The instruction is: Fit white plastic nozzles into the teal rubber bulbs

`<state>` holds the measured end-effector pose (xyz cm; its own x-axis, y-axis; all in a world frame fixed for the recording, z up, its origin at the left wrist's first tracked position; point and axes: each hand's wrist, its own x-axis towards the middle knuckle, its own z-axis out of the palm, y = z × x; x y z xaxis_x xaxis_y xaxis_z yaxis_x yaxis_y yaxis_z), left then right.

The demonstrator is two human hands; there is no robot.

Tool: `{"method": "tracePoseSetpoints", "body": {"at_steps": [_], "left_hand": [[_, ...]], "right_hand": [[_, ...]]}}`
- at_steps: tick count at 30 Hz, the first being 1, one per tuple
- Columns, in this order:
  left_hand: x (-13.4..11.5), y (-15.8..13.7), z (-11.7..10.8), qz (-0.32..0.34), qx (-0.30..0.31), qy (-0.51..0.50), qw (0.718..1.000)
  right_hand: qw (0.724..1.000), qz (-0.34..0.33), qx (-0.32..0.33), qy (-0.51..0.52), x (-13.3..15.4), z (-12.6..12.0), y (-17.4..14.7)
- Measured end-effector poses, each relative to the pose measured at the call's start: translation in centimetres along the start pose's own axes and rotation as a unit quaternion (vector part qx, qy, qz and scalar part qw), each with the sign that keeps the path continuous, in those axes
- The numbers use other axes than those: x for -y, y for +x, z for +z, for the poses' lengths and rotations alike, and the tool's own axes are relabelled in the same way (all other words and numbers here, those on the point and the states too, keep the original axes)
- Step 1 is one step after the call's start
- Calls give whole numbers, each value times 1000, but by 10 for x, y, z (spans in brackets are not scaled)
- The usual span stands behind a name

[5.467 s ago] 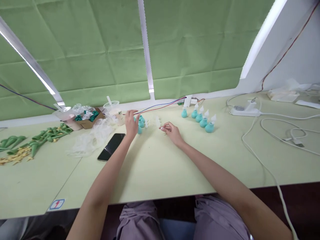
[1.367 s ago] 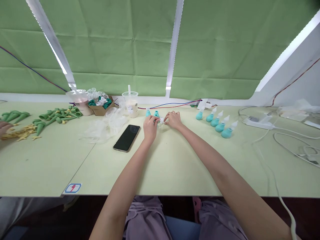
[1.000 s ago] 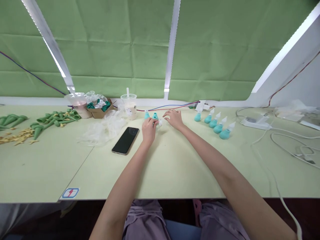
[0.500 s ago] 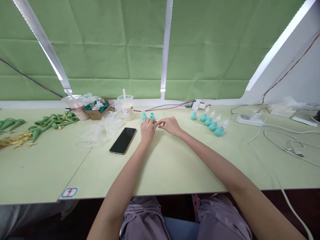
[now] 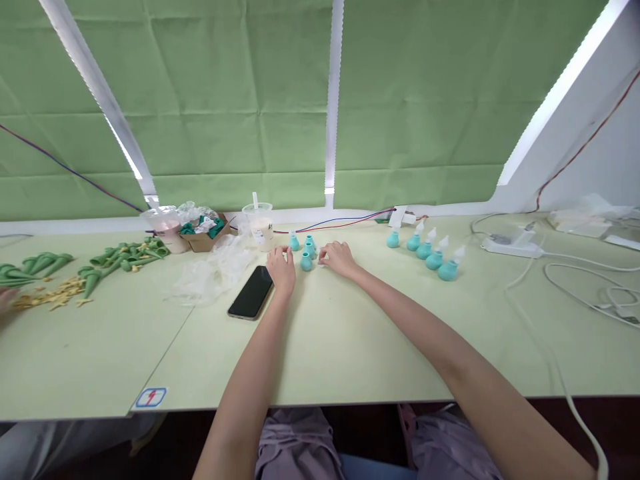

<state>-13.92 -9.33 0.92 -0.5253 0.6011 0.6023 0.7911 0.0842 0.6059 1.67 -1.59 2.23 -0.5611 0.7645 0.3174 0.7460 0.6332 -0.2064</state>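
A small cluster of teal squeeze bulbs (image 5: 306, 261) with open necks stands upright between my hands. Just left of them is my left hand (image 5: 281, 272), near the top of the phone, its fingers bent and apart with nothing visible in them. Over the table to the right of the cluster, my right hand (image 5: 337, 259) has its fingertips pinched around a small whitish piece (image 5: 321, 266), mostly hidden. Farther right stands a slanting row of several teal bulbs (image 5: 447, 270), most showing a translucent pointed tip (image 5: 459, 254) on top.
A black phone (image 5: 251, 293), crumpled plastic bag (image 5: 213, 273), drink cups (image 5: 261, 230) and a small cardboard box (image 5: 204, 240) lie left. Green pieces (image 5: 131, 253) and yellow bits (image 5: 63, 293) lie farther left, near another person's hand (image 5: 6, 299). A power strip (image 5: 513, 245) and white cables are right.
My hands, which were together in front of the bulbs, have moved apart. The left went left toward the phone; one bulb now shows clearly between them. Another person's hand appears at the left edge.
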Motion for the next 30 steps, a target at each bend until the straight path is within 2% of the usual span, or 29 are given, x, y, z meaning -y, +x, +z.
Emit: {"method": "tracePoseSetpoints", "body": {"at_steps": [3, 5, 8, 10, 12, 15, 17, 19, 22, 25, 27, 30], "left_hand": [[-1, -1, -1, -5, 2, 6, 1000], [-1, -1, -1, -5, 1, 4, 1000], [1, -1, 0, 1, 0, -3, 1000], [3, -1, 2, 1, 1, -3, 1000], [6, -1, 3, 1, -2, -2, 1000], [11, 0, 5, 33, -30, -23, 999], [13, 0, 6, 50, -51, -36, 997], [14, 0, 6, 42, -48, -25, 998], [10, -1, 4, 17, -47, 0, 999], [4, 0, -1, 17, -82, 8, 996], [-1, 0, -6, 50, -99, 17, 994], [-12, -3, -11, 156, -50, 37, 986]], "right_hand": [[1000, -19, -8, -1, -2, -2, -2], [999, -25, -36, 11, -1, -9, 2], [994, -15, -106, 37, 5, -22, 21], [991, -13, -122, 50, 15, -27, 42], [993, -27, -102, 45, 27, -27, 64], [996, -67, -51, -18, 49, -17, 90], [994, -89, -15, -58, 62, -9, 100], [992, -102, 3, -71, 71, -3, 106], [991, -116, 3, -64, 74, -5, 105], [987, -158, -23, -7, 68, -18, 91], [974, -194, -61, 104, 62, -30, 73], [946, -188, -78, 252, 48, -47, 32]]}}
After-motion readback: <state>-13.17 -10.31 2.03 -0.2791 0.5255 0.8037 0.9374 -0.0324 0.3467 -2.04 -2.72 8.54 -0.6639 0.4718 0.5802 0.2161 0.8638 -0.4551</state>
